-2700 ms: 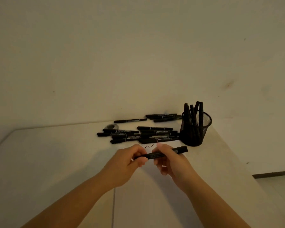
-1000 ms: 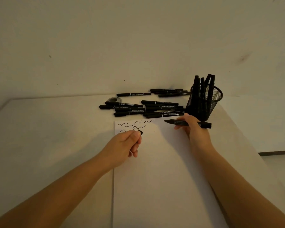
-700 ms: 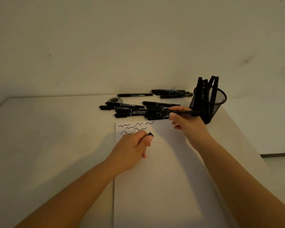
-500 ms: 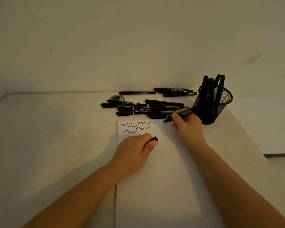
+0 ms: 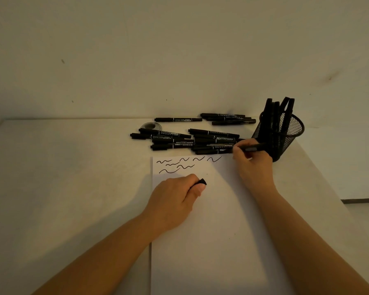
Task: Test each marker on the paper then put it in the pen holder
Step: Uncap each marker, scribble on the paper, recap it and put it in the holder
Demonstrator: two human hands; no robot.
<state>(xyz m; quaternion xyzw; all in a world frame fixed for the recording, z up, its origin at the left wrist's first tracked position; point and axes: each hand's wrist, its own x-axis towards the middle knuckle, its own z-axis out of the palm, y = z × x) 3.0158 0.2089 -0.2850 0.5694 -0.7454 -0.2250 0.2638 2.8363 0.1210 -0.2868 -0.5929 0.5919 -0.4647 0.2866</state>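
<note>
My left hand (image 5: 175, 201) rests on the paper (image 5: 217, 231), curled round the marker's cap (image 5: 202, 181), which pokes out past the knuckles. Just beyond it sit the test squiggles (image 5: 179, 166). Further out lies the pile of untested markers (image 5: 192, 139). My right hand (image 5: 253, 165) grips the uncapped marker (image 5: 250, 148) in a writing hold, tip seemingly just off the paper's far edge beside the pile, barrel back against the pen holder (image 5: 279, 135). I reckon the risks are inking the table if I stroke there, or nudging the mesh holder over with my knuckles.
</note>
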